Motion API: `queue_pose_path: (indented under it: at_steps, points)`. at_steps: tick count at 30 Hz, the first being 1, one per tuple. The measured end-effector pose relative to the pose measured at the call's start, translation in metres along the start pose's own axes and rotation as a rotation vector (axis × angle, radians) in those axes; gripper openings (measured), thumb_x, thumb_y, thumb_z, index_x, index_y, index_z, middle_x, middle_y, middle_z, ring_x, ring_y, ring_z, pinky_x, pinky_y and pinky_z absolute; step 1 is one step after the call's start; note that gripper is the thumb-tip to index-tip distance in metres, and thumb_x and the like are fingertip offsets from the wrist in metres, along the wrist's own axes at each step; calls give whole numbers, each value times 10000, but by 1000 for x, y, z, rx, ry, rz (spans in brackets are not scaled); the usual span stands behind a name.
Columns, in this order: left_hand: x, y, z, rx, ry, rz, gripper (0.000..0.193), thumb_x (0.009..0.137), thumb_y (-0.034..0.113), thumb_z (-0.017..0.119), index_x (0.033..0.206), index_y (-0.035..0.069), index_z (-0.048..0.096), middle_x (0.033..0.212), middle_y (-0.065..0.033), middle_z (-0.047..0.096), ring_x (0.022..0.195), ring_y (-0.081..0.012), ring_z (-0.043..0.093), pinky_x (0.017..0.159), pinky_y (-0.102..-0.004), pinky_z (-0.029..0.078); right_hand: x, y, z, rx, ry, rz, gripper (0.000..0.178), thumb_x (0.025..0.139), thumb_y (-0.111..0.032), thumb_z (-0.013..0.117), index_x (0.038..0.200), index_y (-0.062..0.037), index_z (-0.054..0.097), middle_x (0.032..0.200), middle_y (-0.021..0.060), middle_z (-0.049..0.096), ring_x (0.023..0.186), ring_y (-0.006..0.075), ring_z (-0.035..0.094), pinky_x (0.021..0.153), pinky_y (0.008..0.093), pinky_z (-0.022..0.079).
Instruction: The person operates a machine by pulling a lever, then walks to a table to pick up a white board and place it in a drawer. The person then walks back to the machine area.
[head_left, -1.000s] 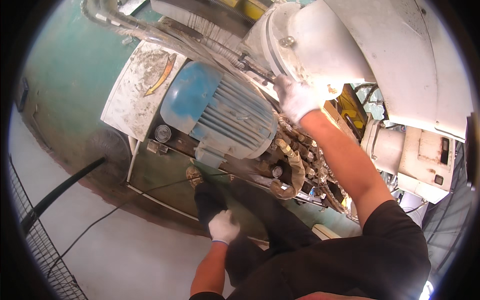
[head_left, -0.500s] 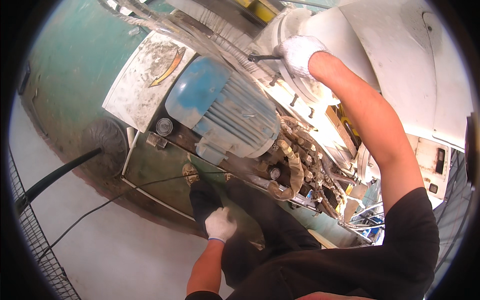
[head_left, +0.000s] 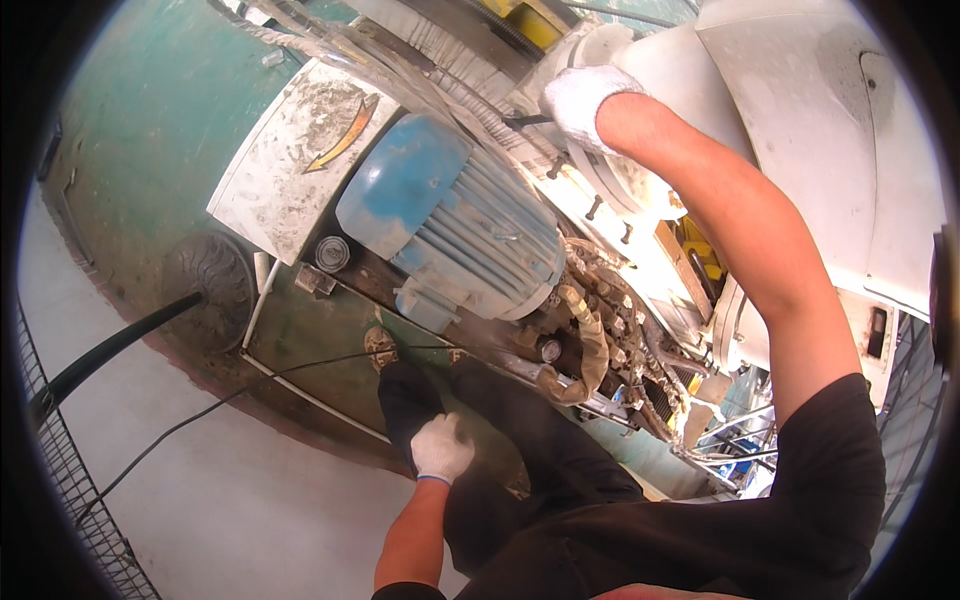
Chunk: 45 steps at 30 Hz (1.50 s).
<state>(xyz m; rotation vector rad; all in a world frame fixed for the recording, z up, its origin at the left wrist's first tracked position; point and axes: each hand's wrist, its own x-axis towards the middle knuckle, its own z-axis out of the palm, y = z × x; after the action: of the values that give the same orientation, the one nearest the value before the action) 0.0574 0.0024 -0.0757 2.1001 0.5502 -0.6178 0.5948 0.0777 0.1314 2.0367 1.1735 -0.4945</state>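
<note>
Right grip (head_left: pixel 590 108) clamped on a dark tool (head_left: pixel 528 121)

The tool is just beyond the blue motor (head_left: pixel 455 215), dark bolts (head_left: pixel 594 207) to the motor's right. Nearer than the motor is the left grip (head_left: pixel 443 448); whether closed, I cannot tell.

An industrial workshop or factory floor, this: finned blue motor (head_left: pixel 480 232), hulking white machine (head_left: pixel 820 130), grimy green floor (head_left: pixel 135 165), wire mesh (head_left: pixel 75 490) at the edge!

Right hand (head_left: pixel 583 105) is stretched forward, clenched; left hand (head_left: pixel 442 449) sits low, curled.
</note>
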Motion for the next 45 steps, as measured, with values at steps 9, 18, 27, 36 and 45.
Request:
queue_pose_path:
  at_steps: [9,18,27,36,45]
  points:
    - [7,6,-1,-18,-6,0,226,830,268,750,997,116,741,989,-131,745,952,-365,740,837,-508,597,3,3,-7,-4,-37,-6,259,932,-68,614,1100,-50,810,1128,238,782,1046,439,761,903,512,606]
    - [15,14,-1,10,-31,-1,220,839,286,754,968,110,724,979,-135,745,938,-363,741,826,-510,598,-2,28,-8,78,23,-8,234,926,-62,622,1082,-41,795,1092,244,779,1010,446,753,884,518,595]
    - [15,15,3,17,-60,-13,251,848,297,741,1012,108,734,1011,-140,753,966,-364,743,847,-516,601,11,19,-12,16,-7,-86,205,884,-13,650,1028,-16,795,1045,255,779,972,458,754,847,518,598]
    - [14,16,5,8,-56,-29,246,849,283,722,1025,112,739,1009,-141,755,959,-367,745,849,-517,601,-1,9,-4,71,-10,-37,226,921,-62,621,1055,-11,795,1070,269,778,1000,458,758,869,519,604]
    - [18,24,4,39,-99,-45,243,853,281,721,1023,109,736,1039,-140,759,998,-365,744,868,-507,599,-26,3,16,188,36,89,264,961,-109,581,1047,-10,811,1102,230,799,979,424,778,830,506,629]
